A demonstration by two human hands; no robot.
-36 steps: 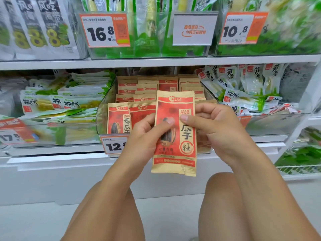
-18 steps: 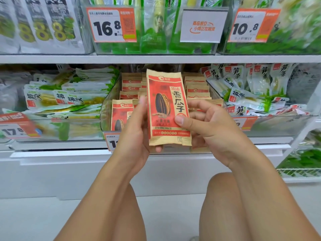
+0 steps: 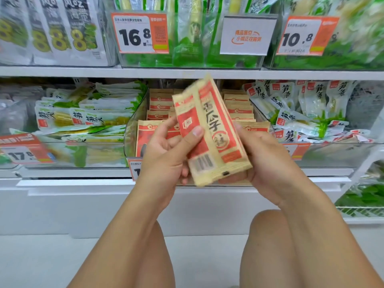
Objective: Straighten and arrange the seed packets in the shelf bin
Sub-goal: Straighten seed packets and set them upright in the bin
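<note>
Your left hand and right hand both grasp a tilted seed packet before the clear bin, where more packets stand in rows.

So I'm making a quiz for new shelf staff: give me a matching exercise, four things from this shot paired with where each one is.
Things:
1. seed packets in hand
2. 16.8 price tag
3. 10.8 price tag
4. white sign

Places:
A. upper shelf, right
B. between both hands, in front of the bin
C. upper shelf, between the two price tags
D. upper shelf, left of the white sign

Pairs: 1-B, 2-D, 3-A, 4-C
</note>
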